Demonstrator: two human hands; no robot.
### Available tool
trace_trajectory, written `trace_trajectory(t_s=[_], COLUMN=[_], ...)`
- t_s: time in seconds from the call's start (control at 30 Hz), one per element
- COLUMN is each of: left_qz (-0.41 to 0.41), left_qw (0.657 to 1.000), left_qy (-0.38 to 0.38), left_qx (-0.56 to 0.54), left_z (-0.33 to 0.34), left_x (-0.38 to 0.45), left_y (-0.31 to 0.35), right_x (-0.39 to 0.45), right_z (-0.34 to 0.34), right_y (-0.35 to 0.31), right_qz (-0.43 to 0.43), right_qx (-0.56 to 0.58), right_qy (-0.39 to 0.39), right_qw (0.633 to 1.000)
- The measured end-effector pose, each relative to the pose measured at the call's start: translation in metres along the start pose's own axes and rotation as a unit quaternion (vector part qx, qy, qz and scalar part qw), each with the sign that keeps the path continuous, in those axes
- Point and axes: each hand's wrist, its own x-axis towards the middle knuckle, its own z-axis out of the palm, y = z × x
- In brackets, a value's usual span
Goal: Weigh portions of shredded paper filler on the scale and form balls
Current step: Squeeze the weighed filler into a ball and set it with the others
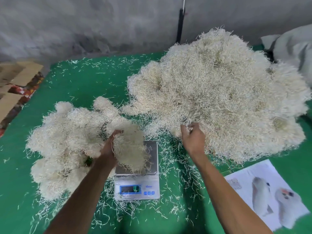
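The portion of shredded paper [130, 146] sits partly on the scale [137, 176], its bulk over the near-left part of the platter and spilling past the left edge. Your left hand [108, 149] is against its left side, fingers curled round the clump and buried in it. The clump's long axis runs roughly away from you, along the line of your left forearm.

Your right hand [192, 137] is to the right of the scale, at the near edge of the large loose pile [219, 95], fingers [190, 128] narrowly pinched on a few strands. Judgement: this reads as topping up the portion. The portion lies to the left of those fingers and slightly nearer you, across a short strip of littered green desk [81, 81].

The scale display [130, 189] is too blurred to read.

Formed balls [64, 146] crowd directly left of your left hand, touching it. Open room lies nearer you, beyond the scale's front edge. A printed sheet [266, 193] lies to the right of your right forearm.
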Motion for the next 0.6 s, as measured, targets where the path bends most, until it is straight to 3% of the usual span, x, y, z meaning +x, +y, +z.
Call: trace_trajectory(t_s=[0.1,0.17,0.23,0.27,0.33,0.37,0.4,0.47,0.53,0.6], left_qz=[0.011,0.024,0.035,0.075,0.132,0.123,0.11,0.148,0.154,0.128], left_qw=[1.0,0.999,0.997,0.994,0.986,0.985,0.983,0.966,0.939,0.957], left_qy=[0.011,0.032,0.066,0.075,0.093,0.117,0.142,0.167,0.14,0.076], left_qx=[-0.008,0.018,0.027,0.017,0.035,0.026,0.028,0.128,0.272,0.248], left_z=[0.001,0.003,0.01,0.014,0.016,0.016,0.016,0.016,0.009,-0.007], left_x=[0.012,0.007,0.002,0.0,-0.002,-0.004,-0.004,-0.008,-0.005,-0.006], left_y=[-0.009,-0.01,-0.005,-0.002,0.001,0.0,-0.005,-0.016,-0.033,-0.041], right_x=[-0.026,-0.049,-0.068,-0.075,-0.087,-0.091,-0.093,-0.093,-0.095,-0.09], right_z=[0.022,0.038,0.054,0.059,0.065,0.067,0.069,0.072,0.078,0.084], right_y=[-0.041,-0.072,-0.09,-0.095,-0.102,-0.102,-0.107,-0.131,-0.151,-0.163], right_qz=[-0.071,-0.028,0.115,0.183,0.332,0.357,0.359,0.333,0.257,0.195], right_qx=[0.1,0.188,0.305,0.374,0.485,0.51,0.516,0.413,0.358,0.363], right_qy=[-0.128,-0.25,-0.354,-0.386,-0.375,-0.375,-0.376,-0.402,-0.366,-0.296], right_qw=[0.984,0.949,0.876,0.823,0.717,0.687,0.681,0.746,0.82,0.862])
